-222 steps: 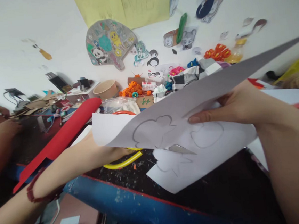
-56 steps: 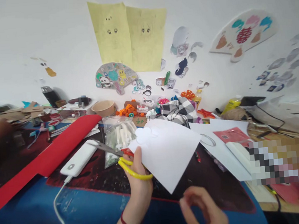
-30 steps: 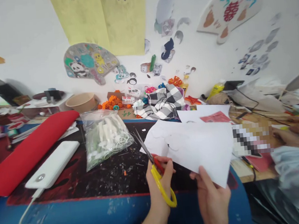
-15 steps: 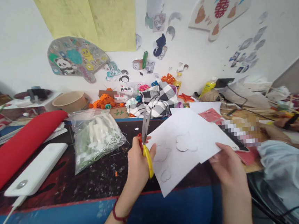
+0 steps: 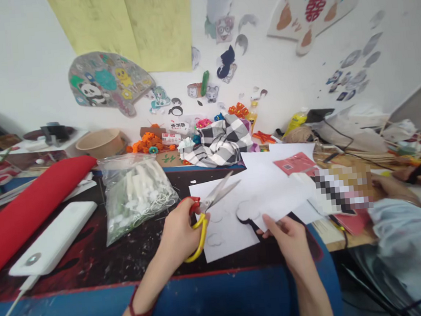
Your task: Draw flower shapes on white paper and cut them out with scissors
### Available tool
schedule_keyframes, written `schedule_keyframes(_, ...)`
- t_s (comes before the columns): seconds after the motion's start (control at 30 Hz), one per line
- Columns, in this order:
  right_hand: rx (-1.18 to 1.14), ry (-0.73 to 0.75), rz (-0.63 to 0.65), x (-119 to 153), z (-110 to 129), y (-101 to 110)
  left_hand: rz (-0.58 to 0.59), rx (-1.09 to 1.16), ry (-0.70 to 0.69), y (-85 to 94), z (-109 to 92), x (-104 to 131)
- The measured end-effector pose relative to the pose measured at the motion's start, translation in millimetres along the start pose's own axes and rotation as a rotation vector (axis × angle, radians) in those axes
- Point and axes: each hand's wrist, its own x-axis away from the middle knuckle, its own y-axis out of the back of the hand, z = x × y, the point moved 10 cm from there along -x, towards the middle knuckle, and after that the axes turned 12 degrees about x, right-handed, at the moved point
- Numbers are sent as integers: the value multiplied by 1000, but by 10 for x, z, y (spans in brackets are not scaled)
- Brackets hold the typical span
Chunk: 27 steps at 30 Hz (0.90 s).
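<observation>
My left hand is closed on the handles of a pair of scissors, red and yellow, with the blades apart and pointing up to the right. Pinched in my right hand is the lower edge of a white sheet, which has a flower-shaped cut near its lower left. Under the scissors lies another white sheet with faint flower outlines, partly hidden by the upper sheet.
A clear bag of pale stems, a white power bank with a cable and a long red object lie at left. Checkered cloth sits behind the sheets. Another person's hand is at the right.
My right hand has moved left and pulled the upper sheet partly off the lower one. The scissors have tilted to the right and their blades have opened wider. My left hand moved slightly left.
</observation>
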Motion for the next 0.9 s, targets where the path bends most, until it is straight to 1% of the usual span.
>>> schedule_keyframes(0.07, -126, 22, 44, -24, 90, -141, 24, -94, -57, 92, -45, 53)
schedule_keyframes(0.1, -188, 19, 40, -34, 108, -190, 42, -145, -63, 124, -48, 78)
schedule_keyframes(0.17, -266, -6, -31, -43, 74, -222, 102, -221, -40, 145, -28, 117)
schedule_keyframes(0.27, -295, -57, -156, -7, -57, -216, 258, -261, 11, 57, 3, 162)
schedule_keyframes(0.33, -325, -70, -183, 34, -93, -238, 375, -270, 20, -45, -13, 187)
schedule_keyframes(0.4, -369, -76, -209, 77, -80, -242, 461, -288, 43, -118, -23, 189)
schedule_keyframes(0.5, -457, -149, -236, 128, -90, -249, 543, -302, 149, -142, 25, 151)
schedule_keyframes(0.53, -487, -172, -242, 140, -100, -248, 589, -290, 160, -158, 16, 143)
schedule_keyframes(0.63, -546, -168, -218, 143, -101, -247, 686, -237, 175, -162, -53, 107)
schedule_keyframes(0.73, -572, -148, -181, 147, -117, -252, 753, -169, 194, -182, -140, 86)
schedule_keyframes(0.8, -548, -164, -210, 176, -158, -224, 790, -136, 194, -233, -184, 75)
schedule_keyframes(0.9, -509, -180, -280, 235, -197, -164, 832, -74, 152, -338, -249, 56)
